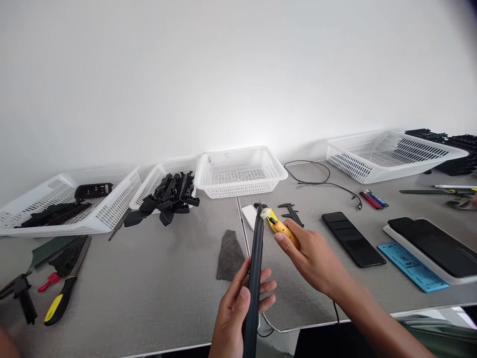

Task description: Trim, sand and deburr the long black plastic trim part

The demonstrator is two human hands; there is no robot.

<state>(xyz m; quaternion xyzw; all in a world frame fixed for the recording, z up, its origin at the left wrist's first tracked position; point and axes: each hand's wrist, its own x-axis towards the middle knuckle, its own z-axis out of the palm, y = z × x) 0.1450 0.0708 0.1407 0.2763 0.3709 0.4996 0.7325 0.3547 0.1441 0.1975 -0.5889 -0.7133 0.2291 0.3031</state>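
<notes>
A long dark strip-like part [255, 268] stands nearly upright in my left hand [238, 303], whose fingers and thumb wrap round its lower half. My right hand [311, 253] grips a yellow-handled tool [285, 232] with a pale round piece near its front. The tool's front end is beside or touching the upper tip of the dark part; contact is too small to tell. Behind them lie a white block [249, 217] and a black caliper [291, 214]. A dark grey cloth-like piece [230, 256] lies just left of the part.
White baskets [242, 190] line the wall; two on the left hold black parts [173, 194]. At right lie a phone [352, 238], a blue panel [412, 266] and batteries or lighters [373, 199]. A yellow-black handled tool [61, 301] is at left, and a person's hand [465, 203] shows far right.
</notes>
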